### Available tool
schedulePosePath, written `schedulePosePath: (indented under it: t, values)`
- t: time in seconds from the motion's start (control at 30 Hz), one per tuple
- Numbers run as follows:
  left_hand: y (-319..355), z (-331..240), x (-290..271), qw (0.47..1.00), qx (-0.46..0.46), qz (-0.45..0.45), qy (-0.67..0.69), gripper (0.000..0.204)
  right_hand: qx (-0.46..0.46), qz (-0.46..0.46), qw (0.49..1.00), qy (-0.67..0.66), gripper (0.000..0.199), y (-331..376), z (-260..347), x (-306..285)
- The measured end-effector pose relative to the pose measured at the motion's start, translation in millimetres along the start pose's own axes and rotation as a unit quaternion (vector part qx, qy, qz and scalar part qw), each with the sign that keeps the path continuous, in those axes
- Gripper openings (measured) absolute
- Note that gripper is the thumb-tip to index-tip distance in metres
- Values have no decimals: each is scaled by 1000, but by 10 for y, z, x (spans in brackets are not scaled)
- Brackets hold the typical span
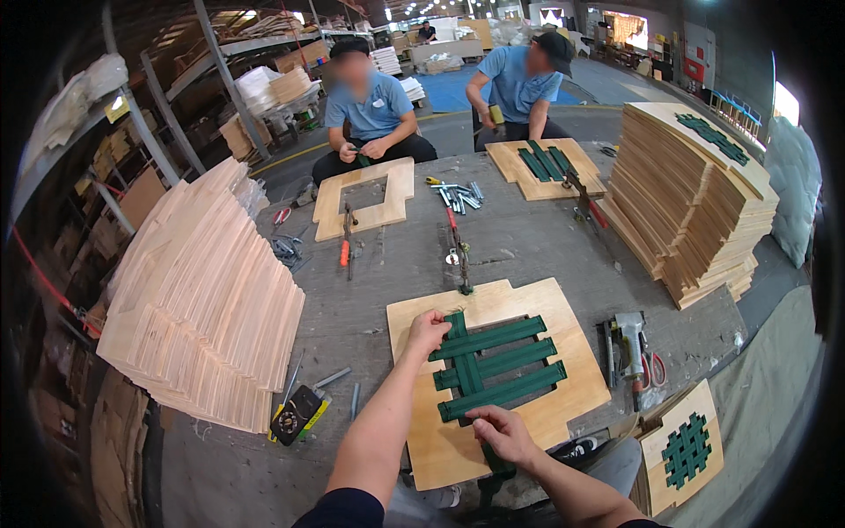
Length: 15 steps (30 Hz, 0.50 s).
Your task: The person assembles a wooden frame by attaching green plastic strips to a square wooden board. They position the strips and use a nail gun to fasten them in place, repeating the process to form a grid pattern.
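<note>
A flat plywood panel (563, 405) with notched corners lies in front of me. Across its central opening run three green webbing bands (502, 359) from left to right. A fourth green webbing strap (466, 374) crosses them lengthwise, woven over and under. My left hand (429, 334) pinches this strap's far end at the opening's far left corner. At the near edge, my right hand (503, 436) is closed on the same strap, fingers curled, and its loose tail hangs down below the hand. Part of the grip is hidden by the fingers.
Tall plywood stacks (207, 304) (695, 189) stand left and right. A staple gun (629, 348) and red-handled scissors (654, 370) lie right; a tape measure (299, 414) lies left. Across the table, two people work on panels. A woven panel (687, 449) stands low right.
</note>
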<state>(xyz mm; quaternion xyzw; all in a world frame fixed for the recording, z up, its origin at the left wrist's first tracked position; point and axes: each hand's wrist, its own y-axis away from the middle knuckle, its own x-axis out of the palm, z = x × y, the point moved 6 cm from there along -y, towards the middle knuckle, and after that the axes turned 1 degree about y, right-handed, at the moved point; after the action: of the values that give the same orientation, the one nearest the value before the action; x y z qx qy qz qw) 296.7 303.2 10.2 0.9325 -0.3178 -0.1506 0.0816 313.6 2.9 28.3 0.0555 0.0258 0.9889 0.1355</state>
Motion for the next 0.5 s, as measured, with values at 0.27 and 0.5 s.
schedulePosePath:
  t: [0.27, 0.5]
  values:
    - [-10, 150, -64, 998, -10, -52, 33, 14, -55, -64, 977, 196, 27, 15, -102, 38]
    - [37, 109, -35, 1000, 3, -16, -17, 12, 33, -64, 991, 111, 24, 60, -270, -15]
